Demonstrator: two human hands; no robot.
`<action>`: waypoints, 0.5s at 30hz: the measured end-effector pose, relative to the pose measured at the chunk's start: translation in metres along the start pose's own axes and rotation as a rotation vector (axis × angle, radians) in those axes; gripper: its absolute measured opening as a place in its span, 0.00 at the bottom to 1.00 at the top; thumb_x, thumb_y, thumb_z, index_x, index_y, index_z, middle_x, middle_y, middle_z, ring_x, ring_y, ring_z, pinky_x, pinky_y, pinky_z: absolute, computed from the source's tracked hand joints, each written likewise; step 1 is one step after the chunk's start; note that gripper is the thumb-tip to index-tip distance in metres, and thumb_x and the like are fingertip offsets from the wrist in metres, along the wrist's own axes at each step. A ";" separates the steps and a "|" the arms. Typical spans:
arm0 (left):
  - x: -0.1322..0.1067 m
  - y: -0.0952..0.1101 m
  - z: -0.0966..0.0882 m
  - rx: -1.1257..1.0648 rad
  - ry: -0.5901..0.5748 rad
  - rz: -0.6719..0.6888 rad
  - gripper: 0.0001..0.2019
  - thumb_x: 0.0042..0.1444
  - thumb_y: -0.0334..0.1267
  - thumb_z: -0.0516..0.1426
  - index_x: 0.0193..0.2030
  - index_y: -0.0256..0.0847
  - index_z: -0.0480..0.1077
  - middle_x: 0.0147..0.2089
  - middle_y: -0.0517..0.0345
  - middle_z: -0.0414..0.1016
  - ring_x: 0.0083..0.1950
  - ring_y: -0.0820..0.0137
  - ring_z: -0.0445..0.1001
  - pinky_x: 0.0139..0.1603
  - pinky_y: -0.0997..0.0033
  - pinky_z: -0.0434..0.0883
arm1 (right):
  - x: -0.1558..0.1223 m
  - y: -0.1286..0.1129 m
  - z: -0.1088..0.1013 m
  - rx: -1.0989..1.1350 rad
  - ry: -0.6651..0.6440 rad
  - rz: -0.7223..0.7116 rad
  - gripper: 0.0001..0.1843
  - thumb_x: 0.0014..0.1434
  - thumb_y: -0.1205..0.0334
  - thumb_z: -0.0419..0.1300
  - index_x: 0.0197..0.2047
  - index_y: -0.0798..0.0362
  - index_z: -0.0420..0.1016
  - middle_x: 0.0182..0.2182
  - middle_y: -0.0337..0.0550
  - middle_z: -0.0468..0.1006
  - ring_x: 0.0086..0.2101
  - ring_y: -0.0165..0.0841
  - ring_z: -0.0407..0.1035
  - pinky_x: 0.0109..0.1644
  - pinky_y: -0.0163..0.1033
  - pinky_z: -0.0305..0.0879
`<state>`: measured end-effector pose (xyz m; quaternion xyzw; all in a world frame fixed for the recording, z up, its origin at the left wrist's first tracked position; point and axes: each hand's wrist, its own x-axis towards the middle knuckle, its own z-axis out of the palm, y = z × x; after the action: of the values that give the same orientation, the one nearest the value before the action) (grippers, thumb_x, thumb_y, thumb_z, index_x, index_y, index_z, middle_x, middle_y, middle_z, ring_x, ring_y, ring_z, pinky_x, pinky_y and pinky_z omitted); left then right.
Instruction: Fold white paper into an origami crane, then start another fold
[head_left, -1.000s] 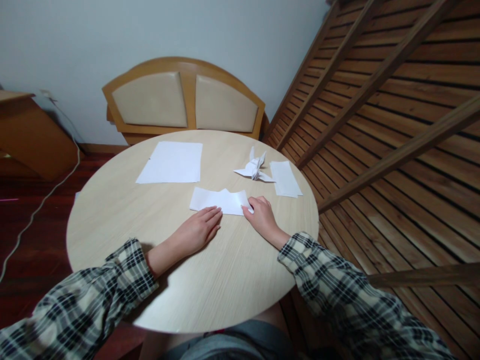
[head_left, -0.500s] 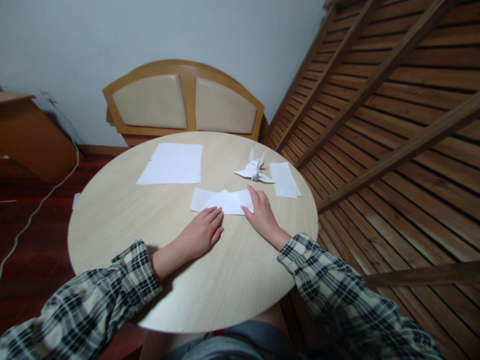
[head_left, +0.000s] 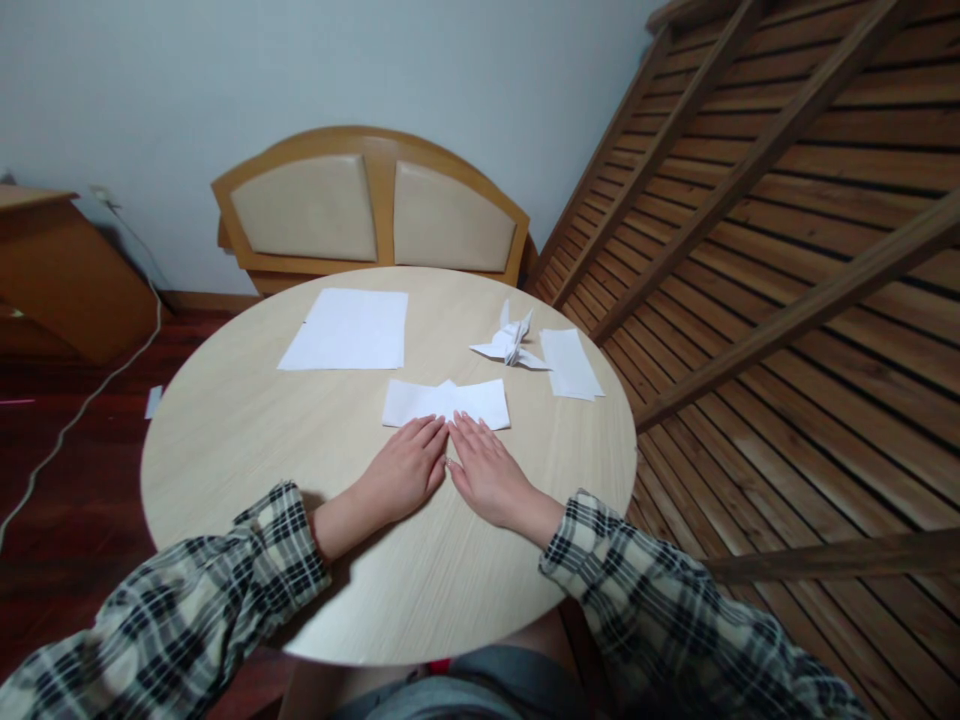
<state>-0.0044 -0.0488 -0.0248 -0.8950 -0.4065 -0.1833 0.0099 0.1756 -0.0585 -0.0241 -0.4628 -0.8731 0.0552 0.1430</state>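
A folded sheet of white paper lies on the round table, wider than it is deep, with a small peak at the middle of its far edge. My left hand rests flat, its fingertips on the paper's near edge left of centre. Beside it my right hand also lies flat, fingers stretched over the near edge at the middle. The two hands almost meet at the fingertips and thumbs. Beyond the paper to the right stands a white origami crane with its wings spread.
White sheets lie at the table's back left. Narrow paper strips sit near the right edge of the round table. A wooden headboard stands behind, and a slatted wooden panel leans on the right.
My right hand has let go of the paper's right end and slid left and nearer to its middle, now flat. My left hand has stayed on the near edge.
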 end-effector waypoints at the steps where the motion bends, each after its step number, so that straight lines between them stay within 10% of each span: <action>1: 0.000 0.000 0.000 0.009 -0.001 0.001 0.22 0.64 0.37 0.49 0.61 0.26 0.65 0.63 0.34 0.68 0.66 0.53 0.63 0.67 0.50 0.61 | 0.000 0.001 -0.001 0.001 -0.012 0.000 0.31 0.68 0.57 0.45 0.68 0.68 0.53 0.69 0.60 0.50 0.69 0.42 0.43 0.72 0.51 0.43; 15: -0.009 -0.007 -0.004 0.045 -0.048 -0.073 0.27 0.67 0.46 0.45 0.63 0.24 0.63 0.66 0.34 0.64 0.69 0.55 0.60 0.67 0.53 0.61 | 0.002 0.002 -0.010 0.006 -0.104 0.005 0.33 0.68 0.54 0.45 0.69 0.68 0.53 0.70 0.60 0.47 0.69 0.42 0.42 0.72 0.50 0.41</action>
<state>-0.0161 -0.0518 -0.0249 -0.8833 -0.4429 -0.1529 0.0134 0.1788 -0.0559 -0.0144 -0.4609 -0.8781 0.0822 0.0988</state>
